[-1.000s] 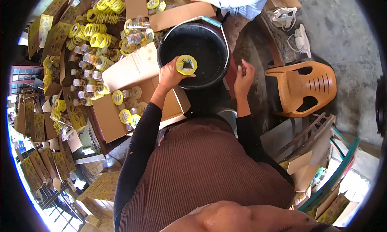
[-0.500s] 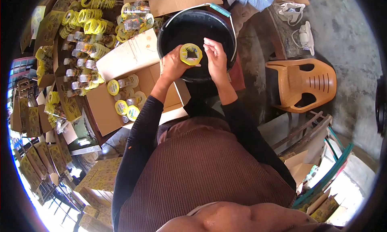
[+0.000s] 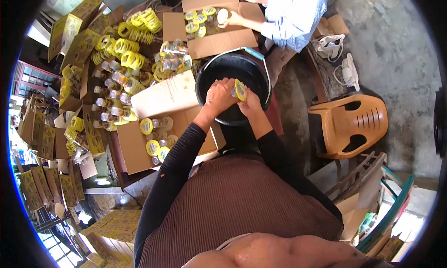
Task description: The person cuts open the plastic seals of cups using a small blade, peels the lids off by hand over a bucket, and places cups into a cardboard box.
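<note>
My left hand (image 3: 220,95) grips a clear bottle with a yellow cap (image 3: 240,89), held sideways over a black bucket (image 3: 214,71). My right hand (image 3: 250,102) closes on the capped end of the same bottle. An open cardboard box (image 3: 135,149) to my left holds several more bottles with yellow caps (image 3: 153,147).
Another person in a light striped shirt (image 3: 293,14) reaches into a second open box (image 3: 209,39) of bottles. Loose bottles and yellow rings (image 3: 121,58) cover the table at left. Flat printed cartons (image 3: 42,137) stack at far left. A brown plastic chair (image 3: 354,119) stands at right.
My right hand came up from beside the bucket and joined my left on the bottle. The bottle turned from cap facing up to lying sideways.
</note>
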Demonstrator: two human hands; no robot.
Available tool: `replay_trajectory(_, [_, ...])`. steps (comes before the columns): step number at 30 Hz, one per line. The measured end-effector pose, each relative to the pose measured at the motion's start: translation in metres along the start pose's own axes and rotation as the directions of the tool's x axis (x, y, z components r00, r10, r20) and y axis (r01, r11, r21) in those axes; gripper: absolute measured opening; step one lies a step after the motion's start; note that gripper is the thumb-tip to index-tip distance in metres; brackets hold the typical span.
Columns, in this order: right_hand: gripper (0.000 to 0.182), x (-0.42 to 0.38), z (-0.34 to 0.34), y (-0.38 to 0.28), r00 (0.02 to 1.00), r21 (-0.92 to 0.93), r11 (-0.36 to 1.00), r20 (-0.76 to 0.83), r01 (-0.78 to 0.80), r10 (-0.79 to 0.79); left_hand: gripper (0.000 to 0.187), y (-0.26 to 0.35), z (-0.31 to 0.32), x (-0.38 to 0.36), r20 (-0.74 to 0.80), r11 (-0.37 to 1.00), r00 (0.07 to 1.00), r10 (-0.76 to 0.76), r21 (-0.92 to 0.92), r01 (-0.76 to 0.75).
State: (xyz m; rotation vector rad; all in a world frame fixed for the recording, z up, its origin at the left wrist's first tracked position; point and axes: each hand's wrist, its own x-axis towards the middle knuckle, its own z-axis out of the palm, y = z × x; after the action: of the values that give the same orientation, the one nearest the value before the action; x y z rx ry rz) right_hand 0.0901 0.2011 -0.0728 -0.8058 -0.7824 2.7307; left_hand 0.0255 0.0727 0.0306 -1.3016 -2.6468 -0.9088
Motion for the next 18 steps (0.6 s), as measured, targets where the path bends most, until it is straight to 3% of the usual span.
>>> replay_trajectory(3, [0.025,0.012,-0.008,0.005,1.000,0.045,0.999,-0.012,0.007,-0.007,0.046,0.002,-0.002,0.003,0.030,0.998,0.999,0.025,0.062,-0.027])
replay_trajectory(7, [0.022,0.027,-0.016,0.011,0.994,0.034,0.999,0.101,-0.040,0.036,0.049,0.000,-0.001,0.002,0.095,0.995,0.995,0.036,0.089,-0.044])
replay_trajectory(11, [0.020,0.026,-0.017,0.014,0.995,0.046,0.997,0.082,-0.057,0.053,0.050,-0.003,-0.001,0.003,0.169,0.992,0.986,0.003,0.126,-0.024])
replay_trajectory(13, [0.019,0.030,-0.019,0.014,0.989,0.057,0.988,0.038,-0.144,0.142,0.051,0.001,-0.004,0.003,0.205,0.989,0.978,-0.043,0.145,0.014])
replay_trajectory(14, [0.019,0.031,-0.020,0.015,0.990,0.058,0.989,0.045,-0.139,0.136,0.053,0.002,-0.006,0.004,0.221,0.990,0.974,-0.049,0.140,0.018])
replay_trajectory(16, [0.024,0.016,-0.006,0.011,0.991,-0.006,0.995,-0.094,-0.100,0.099,0.054,-0.004,-0.002,0.004,0.233,0.990,0.971,-0.056,0.136,0.024])
replay_trajectory(18, [0.028,-0.001,0.009,0.005,1.000,-0.080,0.996,-0.001,-0.030,0.030,0.056,-0.009,0.001,0.005,0.243,0.991,0.968,-0.067,0.131,0.036])
